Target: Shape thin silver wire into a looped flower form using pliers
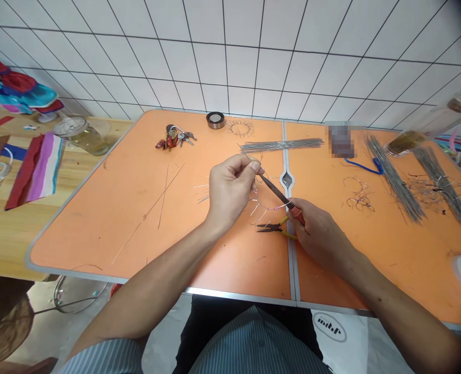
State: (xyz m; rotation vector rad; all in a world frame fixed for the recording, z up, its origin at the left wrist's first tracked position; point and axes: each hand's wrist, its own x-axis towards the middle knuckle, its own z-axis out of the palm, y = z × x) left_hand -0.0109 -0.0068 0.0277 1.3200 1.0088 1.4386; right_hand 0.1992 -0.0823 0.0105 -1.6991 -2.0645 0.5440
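My left hand is closed, thumb and forefinger pinching a thin wire. The wire appears to belong to a ring of bent wire with short prongs and small pinkish spots, hanging partly behind my hands. My right hand grips a tapered dark metal tool by its red handle; its tip reaches the left fingertips. Whether the tool has one or two jaws cannot be made out. Just below it, a pair of pliers with yellow handles lies on the orange table, partly hidden by my right hand.
Behind my hands lie a wire bundle, a roll of tape, a finished-looking wire ring and keys. More wire bundles and tangled wire are on the right. Loose wires lie left.
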